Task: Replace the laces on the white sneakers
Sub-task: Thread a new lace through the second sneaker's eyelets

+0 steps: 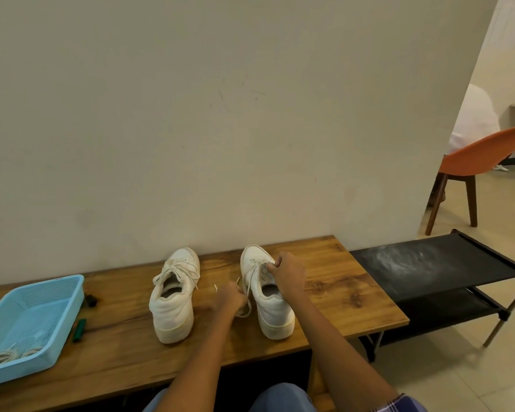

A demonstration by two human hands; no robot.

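Note:
Two white sneakers stand on the wooden table (339, 292), heels toward me. The left sneaker (174, 295) is fully laced and tied. On the right sneaker (269, 295) the lace (248, 288) is loosened and partly pulled out, its ends trailing to the left. My left hand (228, 298) grips the loose lace strands just left of that shoe. My right hand (287, 273) rests over the shoe's tongue and pinches the lace at the eyelets. Coiled white laces (3, 355) lie in the blue basket.
A light blue plastic basket (36, 310) sits at the table's left end, with a green object (79, 330) and a small dark item (90, 300) beside it. A black fabric rack (437, 269) adjoins the table on the right. An orange chair (476, 162) stands beyond.

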